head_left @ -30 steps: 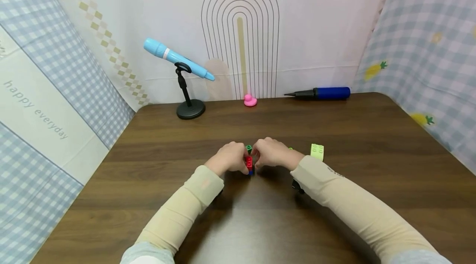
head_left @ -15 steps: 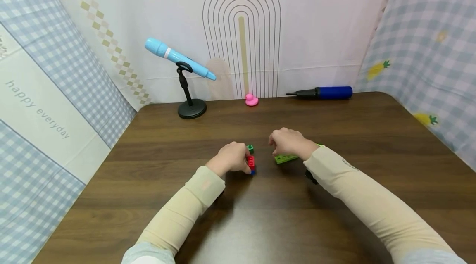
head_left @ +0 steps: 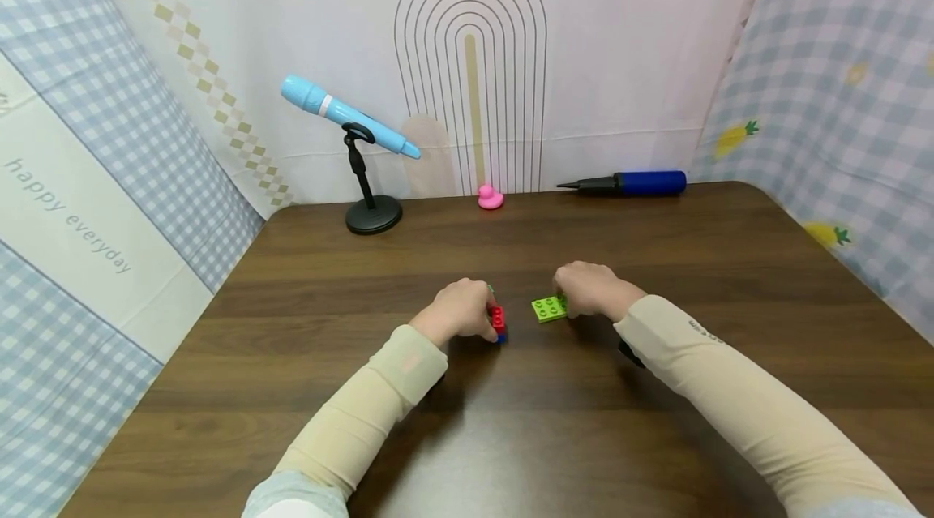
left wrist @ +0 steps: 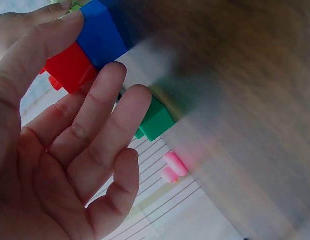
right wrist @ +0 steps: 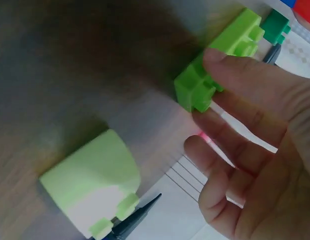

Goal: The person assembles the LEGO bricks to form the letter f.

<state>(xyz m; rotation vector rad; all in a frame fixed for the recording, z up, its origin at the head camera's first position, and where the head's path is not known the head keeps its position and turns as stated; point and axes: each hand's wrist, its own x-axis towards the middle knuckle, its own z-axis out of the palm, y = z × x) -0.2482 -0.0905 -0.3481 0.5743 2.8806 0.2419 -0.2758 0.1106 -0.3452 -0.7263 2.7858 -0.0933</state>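
My left hand (head_left: 460, 309) pinches a red brick (head_left: 498, 317) stacked on a blue brick (left wrist: 102, 37); the stack stands on or just over the table. Beyond its fingers a dark green brick (left wrist: 157, 120) is mostly hidden in the head view. To the right, my right hand (head_left: 593, 289) grips the right end of a flat lime-green studded brick (head_left: 547, 308), low at the tabletop. In the right wrist view the thumb lies on the lime-green brick, with fingers at its other side. A pale green curved brick (right wrist: 95, 170) rests near that hand, hidden in the head view.
Along the back of the brown table (head_left: 467, 437) stand a blue microphone (head_left: 350, 114) on a black stand (head_left: 373, 214), a pink duck (head_left: 490, 197) and a blue-and-black hand pump (head_left: 623, 183). A patterned cloth (head_left: 620, 56) hangs behind.
My right hand has left the red and blue stack, moved right and taken hold of the lime-green brick. The left hand, still pinching the stack, has shifted slightly right.
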